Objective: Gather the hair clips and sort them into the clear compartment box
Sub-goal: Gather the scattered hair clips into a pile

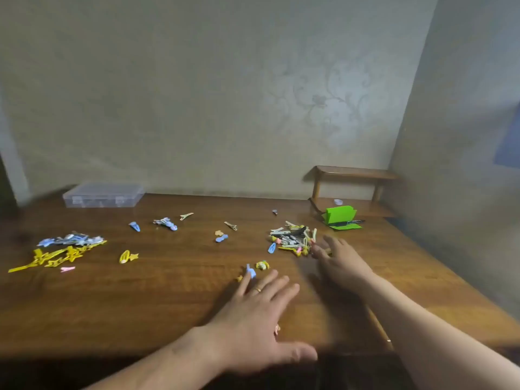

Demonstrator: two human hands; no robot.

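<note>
Hair clips lie scattered over a brown wooden table [157, 291]. A mixed pile of clips [292, 237] sits right of centre, and my right hand [342, 263] reaches to its right edge with fingers spread, blurred. My left hand [259, 313] lies flat and open near the front, a ring on one finger; its fingertips touch a small blue clip [251, 271] beside a yellow one [262, 265]. Yellow star clips [56, 257] and blue-grey clips [70, 240] are heaped at the left. The clear compartment box [104, 195] stands shut at the back left.
A green folded card holder [339, 216] with a black pen [351, 222] sits at the back right, in front of a small wooden shelf [354, 173]. Walls close off the back and right. Single clips lie across the middle, such as a blue one [134, 226].
</note>
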